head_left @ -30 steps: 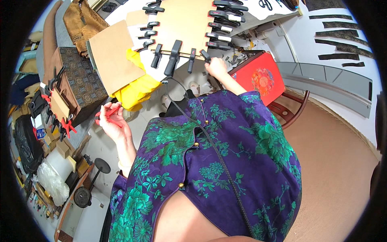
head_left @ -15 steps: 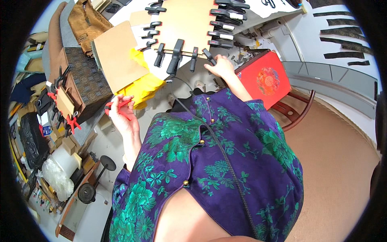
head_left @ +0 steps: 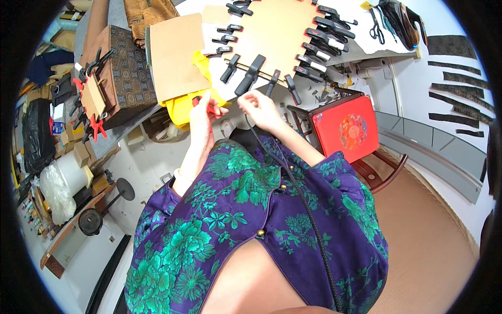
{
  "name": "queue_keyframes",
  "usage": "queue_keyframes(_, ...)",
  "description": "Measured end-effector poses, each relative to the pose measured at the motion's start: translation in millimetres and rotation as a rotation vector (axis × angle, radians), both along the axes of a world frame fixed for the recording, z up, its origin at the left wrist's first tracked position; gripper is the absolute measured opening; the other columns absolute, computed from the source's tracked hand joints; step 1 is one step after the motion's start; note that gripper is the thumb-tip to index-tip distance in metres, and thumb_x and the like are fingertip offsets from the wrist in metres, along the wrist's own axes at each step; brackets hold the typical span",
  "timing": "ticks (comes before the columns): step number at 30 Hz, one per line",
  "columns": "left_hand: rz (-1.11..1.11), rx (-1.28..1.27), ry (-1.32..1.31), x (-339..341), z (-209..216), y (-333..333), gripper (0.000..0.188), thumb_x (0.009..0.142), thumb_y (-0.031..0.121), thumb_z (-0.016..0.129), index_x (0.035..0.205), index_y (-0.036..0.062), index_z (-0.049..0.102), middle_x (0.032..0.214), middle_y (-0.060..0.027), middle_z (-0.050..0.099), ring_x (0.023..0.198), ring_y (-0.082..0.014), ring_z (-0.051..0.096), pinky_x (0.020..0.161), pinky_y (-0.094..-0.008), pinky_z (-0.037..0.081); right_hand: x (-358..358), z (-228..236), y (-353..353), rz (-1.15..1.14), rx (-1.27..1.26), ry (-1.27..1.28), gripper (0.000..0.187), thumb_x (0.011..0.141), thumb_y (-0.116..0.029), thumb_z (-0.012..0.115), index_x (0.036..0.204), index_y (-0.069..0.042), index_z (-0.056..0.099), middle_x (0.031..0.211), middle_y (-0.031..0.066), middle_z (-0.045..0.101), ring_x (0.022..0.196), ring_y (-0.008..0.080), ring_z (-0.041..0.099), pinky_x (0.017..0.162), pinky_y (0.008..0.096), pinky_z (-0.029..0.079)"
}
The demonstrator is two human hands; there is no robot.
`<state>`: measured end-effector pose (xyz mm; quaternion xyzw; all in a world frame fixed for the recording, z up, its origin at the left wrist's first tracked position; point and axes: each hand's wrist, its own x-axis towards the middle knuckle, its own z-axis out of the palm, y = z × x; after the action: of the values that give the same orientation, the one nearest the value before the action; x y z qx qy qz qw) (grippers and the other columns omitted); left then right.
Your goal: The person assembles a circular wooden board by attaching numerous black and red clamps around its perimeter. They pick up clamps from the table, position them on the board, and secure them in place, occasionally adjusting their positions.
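One table (head_left: 387, 53): spans the top of the view, with a grey near edge.
Tan board (head_left: 274, 36): flat on the table, lined with clamps along left, right and near edges.
Patterned box (head_left: 125, 73): dark, well left of both hands.
Red chair seat (head_left: 345, 128): right of the right forearm, crowding that side.
Tan sheet (head_left: 175, 57): beside the box, lower edge over yellow cloth (head_left: 180, 111).
Right hand (head_left: 261, 111): just below the near-edge clamps, with fingers loosely bent; cannot tell whether gripping anything.
Left hand (head_left: 201, 118): closed around a red clamp, in front of the yellow cloth; open room toward the right hand.
Black clamps (head_left: 251, 76): four at the near edge, with handles jutting toward the garment (head_left: 251, 178).
Red clamp (head_left: 210, 109): in the left fingers, apart from the board.
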<state>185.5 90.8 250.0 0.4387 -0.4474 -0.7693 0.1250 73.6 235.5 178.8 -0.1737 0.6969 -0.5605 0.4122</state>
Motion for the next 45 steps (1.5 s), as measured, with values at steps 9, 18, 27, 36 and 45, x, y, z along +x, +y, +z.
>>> queue_keyframes(9,0.23,0.123,-0.023,31.5,-33.9,-2.5,0.01,0.096,0.01,0.057,0.094,-0.0001,0.057,0.084,-0.0147,0.068,0.072,-0.0225,0.067,0.07,-0.0348,0.059,-20.9,-56.4,-63.7,-0.122,0.254,-0.661,0.077,0.083,-0.062,0.067,0.138,-0.011,0.051,0.139,0.0085,0.052,0.126,0.0251,0.046,0.104,0.0454,0.035)
queue_keyframes(18,0.428,0.174,0.07,78.7,-12.9,-31.8,0.019,0.096,0.018,0.064,0.106,0.0022,0.061,0.08,-0.0053,0.064,0.073,-0.0164,0.066,0.075,-0.0338,0.058,0.2,-54.8,-56.9,0.057,0.483,-0.79,0.093,0.08,-0.073,0.065,0.141,-0.007,0.042,0.091,0.0082,0.057,0.068,0.0201,0.061,0.057,0.0332,0.05)
queue_keyframes(27,0.357,-0.89,-0.135,154.9,107.1,-152.7,0.016,0.09,0.007,0.073,0.087,0.0035,0.058,0.071,0.0005,0.061,0.064,-0.0036,0.054,0.06,-0.0216,0.044,14.2,139.9,-270.9,0.363,-0.215,0.971,0.041,0.084,-0.025,0.072,0.118,-0.003,0.062,0.118,0.0193,0.057,0.115,0.0373,0.054,0.098,0.045,0.046)
queue_keyframes(36,-0.392,-1.66,-0.495,125.7,119.0,-336.2,0.07,0.084,0.05,0.074,0.124,-0.0045,0.058,0.135,-0.0239,0.057,0.131,-0.0413,0.05,0.111,-0.0496,0.038,-40.9,177.6,-549.7,1.25,0.329,1.191,0.045,0.076,-0.028,0.077,0.111,-0.001,0.07,0.097,0.0161,0.073,0.09,0.0298,0.071,0.083,0.038,0.057)
queue_keyframes(45,-0.475,-1.514,-0.435,123.8,108.6,-349.8,0.062,0.081,0.041,0.079,0.121,-0.0023,0.063,0.124,-0.0266,0.063,0.121,-0.0381,0.059,0.102,-0.0446,0.047,-60.8,188.4,-506.9,1.016,0.348,1.242,0.034,0.075,-0.032,0.075,0.085,0.0,0.072,0.074,0.0185,0.07,0.067,0.029,0.071,0.065,0.0406,0.058)
